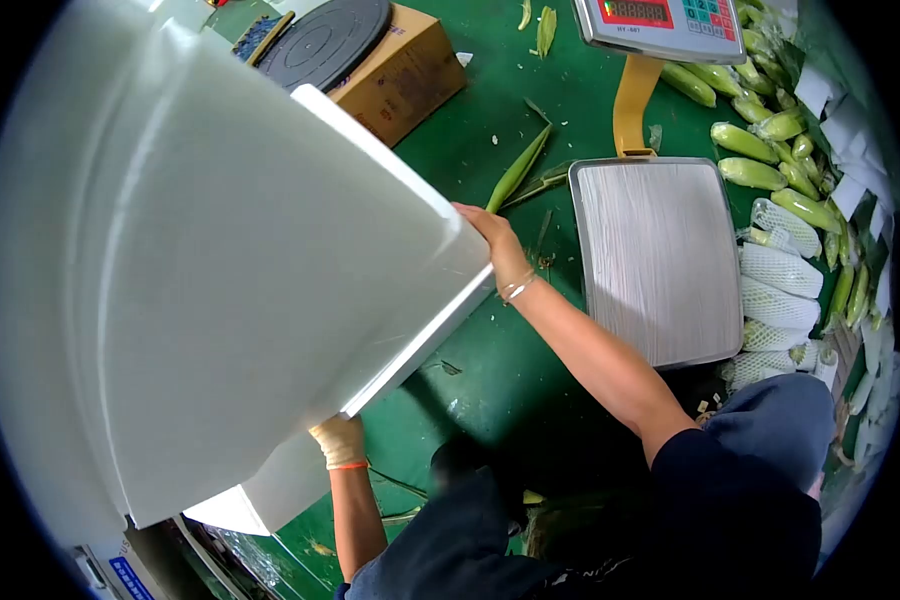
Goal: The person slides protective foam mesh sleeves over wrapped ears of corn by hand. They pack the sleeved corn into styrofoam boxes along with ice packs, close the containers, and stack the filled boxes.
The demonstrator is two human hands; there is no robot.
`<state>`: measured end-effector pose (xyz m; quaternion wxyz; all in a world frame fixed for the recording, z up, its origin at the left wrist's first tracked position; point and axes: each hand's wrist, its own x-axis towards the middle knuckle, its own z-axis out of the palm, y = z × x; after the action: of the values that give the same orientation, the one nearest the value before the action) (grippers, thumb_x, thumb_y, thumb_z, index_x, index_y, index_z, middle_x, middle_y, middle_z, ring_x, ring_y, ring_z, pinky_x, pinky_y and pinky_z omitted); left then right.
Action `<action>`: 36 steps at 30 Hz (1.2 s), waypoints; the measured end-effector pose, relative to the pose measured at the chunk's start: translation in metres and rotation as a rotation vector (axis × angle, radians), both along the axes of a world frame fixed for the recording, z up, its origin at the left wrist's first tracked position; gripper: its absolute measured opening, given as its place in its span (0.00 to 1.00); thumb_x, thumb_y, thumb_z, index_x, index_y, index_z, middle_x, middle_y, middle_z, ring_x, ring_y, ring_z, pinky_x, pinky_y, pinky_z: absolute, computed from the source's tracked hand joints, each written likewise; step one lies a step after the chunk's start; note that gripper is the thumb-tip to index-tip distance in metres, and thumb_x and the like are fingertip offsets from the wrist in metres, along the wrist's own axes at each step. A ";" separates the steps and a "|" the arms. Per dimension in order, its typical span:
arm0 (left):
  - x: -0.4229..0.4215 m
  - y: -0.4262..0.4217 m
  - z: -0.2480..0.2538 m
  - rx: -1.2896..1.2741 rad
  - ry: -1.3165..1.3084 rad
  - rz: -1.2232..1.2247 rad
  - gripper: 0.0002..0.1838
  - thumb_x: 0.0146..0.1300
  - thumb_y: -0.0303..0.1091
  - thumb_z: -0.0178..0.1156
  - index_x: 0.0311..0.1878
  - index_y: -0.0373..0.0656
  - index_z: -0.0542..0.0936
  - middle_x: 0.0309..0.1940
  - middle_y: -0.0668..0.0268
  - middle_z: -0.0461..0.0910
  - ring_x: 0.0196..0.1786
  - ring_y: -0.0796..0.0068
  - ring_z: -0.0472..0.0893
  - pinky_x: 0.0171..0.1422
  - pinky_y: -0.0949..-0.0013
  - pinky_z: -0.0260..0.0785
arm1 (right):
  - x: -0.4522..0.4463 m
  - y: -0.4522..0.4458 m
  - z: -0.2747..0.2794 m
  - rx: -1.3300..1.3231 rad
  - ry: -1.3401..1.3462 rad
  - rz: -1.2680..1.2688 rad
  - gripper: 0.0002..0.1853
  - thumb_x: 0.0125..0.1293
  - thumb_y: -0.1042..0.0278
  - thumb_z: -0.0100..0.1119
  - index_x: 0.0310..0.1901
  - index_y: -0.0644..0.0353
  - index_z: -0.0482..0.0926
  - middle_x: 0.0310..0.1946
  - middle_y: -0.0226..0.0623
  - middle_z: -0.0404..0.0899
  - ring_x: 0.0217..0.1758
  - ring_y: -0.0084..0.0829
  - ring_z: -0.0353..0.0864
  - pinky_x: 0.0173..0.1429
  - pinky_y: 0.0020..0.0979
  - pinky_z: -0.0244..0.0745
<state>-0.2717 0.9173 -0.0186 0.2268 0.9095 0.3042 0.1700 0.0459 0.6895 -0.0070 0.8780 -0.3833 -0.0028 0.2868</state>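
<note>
white box: the big pale box (pixel 220 270) is held up at the left of the view, tilted, between your two hands, well clear of the scale.
right hand: your bare right hand (pixel 500 248), a bracelet at its wrist, grips the box's near corner, fingers bent around the rim.
left hand: your left hand (pixel 337 441), in a white glove with an orange cuff, is at the box's lower edge; its fingertips are hidden behind the wall, so you cannot tell how far they close.
scale: to the right of your right hand lies the metal platform (pixel 655 260), with a yellow post (pixel 633 105) beyond it and a keypad display (pixel 660 25) above.
corn: green ears (pixel 755 172) lie in a pile at the right, beyond the platform; nearer you, ears in white foam nets (pixel 782 270) lie just beside it.
carton: past the pale box stands a brown carton (pixel 400 85), a round dark lid (pixel 325 45) on top.
green surface: loose husk leaves (pixel 520 170) lie on the green surface (pixel 510 360) between the carton and the platform.
</note>
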 end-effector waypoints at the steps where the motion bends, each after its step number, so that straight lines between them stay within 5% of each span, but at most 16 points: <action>1: 0.004 -0.001 0.003 0.043 -0.026 0.003 0.19 0.50 0.37 0.60 0.46 0.41 0.78 0.45 0.61 0.79 0.50 0.61 0.77 0.57 0.61 0.68 | 0.003 0.006 0.003 -0.014 -0.029 -0.008 0.21 0.66 0.57 0.53 0.50 0.68 0.78 0.43 0.34 0.80 0.46 0.22 0.76 0.52 0.21 0.67; 2: 0.008 -0.003 0.006 0.087 -0.052 0.007 0.16 0.47 0.32 0.63 0.42 0.39 0.80 0.42 0.60 0.81 0.48 0.59 0.79 0.55 0.63 0.68 | 0.009 0.015 0.003 -0.044 -0.062 -0.004 0.21 0.65 0.56 0.53 0.49 0.68 0.79 0.42 0.34 0.81 0.45 0.22 0.76 0.52 0.21 0.67; 5: 0.018 0.001 0.028 0.144 0.022 -0.011 0.19 0.53 0.39 0.61 0.47 0.41 0.78 0.46 0.62 0.79 0.51 0.62 0.77 0.58 0.62 0.67 | 0.017 0.043 0.002 -0.094 -0.139 -0.009 0.22 0.64 0.54 0.54 0.48 0.68 0.79 0.42 0.36 0.82 0.45 0.25 0.77 0.52 0.22 0.67; 6: 0.026 0.001 0.037 -0.588 -0.449 0.200 0.21 0.57 0.44 0.57 0.50 0.41 0.76 0.49 0.62 0.77 0.53 0.63 0.75 0.60 0.62 0.66 | 0.018 0.053 0.000 -0.121 -0.186 -0.003 0.23 0.63 0.53 0.54 0.48 0.68 0.79 0.42 0.38 0.82 0.45 0.27 0.78 0.53 0.23 0.68; 8: 0.038 0.004 0.054 -1.275 -0.856 0.415 0.28 0.65 0.55 0.46 0.59 0.44 0.70 0.57 0.64 0.71 0.59 0.63 0.70 0.64 0.60 0.64 | 0.009 0.076 -0.009 -0.169 -0.228 -0.047 0.26 0.62 0.49 0.54 0.48 0.68 0.79 0.44 0.45 0.82 0.50 0.36 0.78 0.55 0.28 0.68; 11: 0.033 0.042 0.051 -1.149 -0.868 0.450 0.28 0.65 0.54 0.47 0.60 0.44 0.70 0.57 0.64 0.71 0.59 0.65 0.71 0.63 0.61 0.65 | -0.001 0.105 -0.014 -0.245 -0.272 -0.095 0.28 0.61 0.47 0.55 0.48 0.67 0.79 0.42 0.48 0.82 0.51 0.38 0.78 0.55 0.30 0.68; 17: 0.016 0.119 0.025 -0.952 -0.801 0.409 0.25 0.66 0.49 0.46 0.58 0.42 0.71 0.56 0.63 0.74 0.57 0.65 0.74 0.59 0.61 0.70 | -0.024 0.138 0.001 -0.271 -0.254 -0.130 0.24 0.60 0.48 0.59 0.44 0.65 0.79 0.30 0.40 0.80 0.31 0.30 0.76 0.41 0.30 0.70; 19: 0.029 0.101 0.054 -1.178 -0.919 0.571 0.23 0.66 0.44 0.44 0.59 0.40 0.71 0.58 0.60 0.73 0.58 0.63 0.74 0.58 0.58 0.71 | -0.027 0.154 -0.024 -0.174 -0.306 -0.229 0.27 0.62 0.42 0.57 0.44 0.63 0.79 0.31 0.34 0.81 0.37 0.28 0.78 0.46 0.30 0.72; 22: 0.022 0.114 0.024 -0.939 -0.861 0.606 0.21 0.65 0.43 0.46 0.54 0.40 0.73 0.52 0.62 0.75 0.54 0.65 0.74 0.57 0.61 0.67 | -0.013 0.135 -0.033 -0.276 -0.304 0.102 0.33 0.68 0.36 0.42 0.56 0.60 0.73 0.55 0.37 0.73 0.57 0.28 0.70 0.64 0.32 0.62; 25: 0.018 0.105 0.010 -0.617 -0.510 0.803 0.17 0.64 0.42 0.49 0.46 0.41 0.78 0.42 0.64 0.78 0.46 0.68 0.76 0.50 0.66 0.67 | -0.014 0.116 -0.005 -0.588 -0.235 0.220 0.34 0.71 0.38 0.35 0.60 0.62 0.70 0.58 0.38 0.71 0.60 0.32 0.67 0.66 0.32 0.59; 26: 0.010 0.093 0.014 -0.535 -0.405 0.846 0.16 0.63 0.42 0.50 0.43 0.41 0.79 0.39 0.64 0.79 0.43 0.70 0.77 0.47 0.68 0.67 | -0.012 0.093 0.014 -0.544 -0.523 0.380 0.31 0.72 0.43 0.38 0.61 0.64 0.68 0.58 0.40 0.71 0.60 0.33 0.68 0.66 0.32 0.60; 27: 0.003 0.079 0.017 -0.478 -0.394 0.837 0.15 0.63 0.41 0.51 0.40 0.41 0.81 0.35 0.65 0.80 0.41 0.71 0.77 0.45 0.69 0.67 | -0.019 0.072 0.019 -0.794 -0.604 0.212 0.27 0.71 0.48 0.45 0.58 0.66 0.70 0.54 0.41 0.74 0.57 0.32 0.70 0.63 0.31 0.61; 29: -0.016 0.015 0.073 -0.405 -0.492 0.735 0.14 0.61 0.38 0.56 0.40 0.35 0.79 0.40 0.62 0.82 0.47 0.68 0.79 0.53 0.68 0.69 | -0.017 -0.008 0.031 -0.785 -0.783 0.429 0.19 0.69 0.55 0.52 0.48 0.64 0.75 0.40 0.35 0.78 0.46 0.25 0.74 0.53 0.26 0.68; 32: -0.088 -0.023 0.145 0.516 -0.441 0.493 0.20 0.48 0.26 0.65 0.48 0.38 0.77 0.42 0.55 0.81 0.46 0.53 0.80 0.55 0.58 0.70 | -0.041 -0.142 0.108 -0.965 -0.811 0.868 0.13 0.68 0.60 0.52 0.32 0.61 0.76 0.25 0.28 0.75 0.30 0.19 0.71 0.36 0.23 0.66; 34: -0.135 -0.016 0.186 0.648 -0.279 0.651 0.23 0.48 0.29 0.64 0.50 0.35 0.74 0.45 0.52 0.79 0.49 0.51 0.77 0.56 0.55 0.68 | -0.029 -0.244 0.128 -1.338 -0.814 1.052 0.14 0.66 0.60 0.52 0.29 0.62 0.77 0.23 0.35 0.79 0.25 0.24 0.76 0.32 0.26 0.70; 36: -0.188 -0.001 0.169 0.665 -0.292 0.764 0.26 0.49 0.35 0.68 0.51 0.35 0.75 0.45 0.50 0.78 0.47 0.52 0.79 0.54 0.55 0.70 | -0.016 -0.337 0.144 -1.283 -0.655 1.021 0.13 0.66 0.62 0.53 0.30 0.64 0.76 0.23 0.40 0.79 0.26 0.29 0.80 0.33 0.30 0.76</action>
<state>-0.4594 0.9162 0.1508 -0.1122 0.7234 0.5090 0.4528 0.0302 0.3528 0.1373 0.2135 -0.8172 -0.2635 0.4660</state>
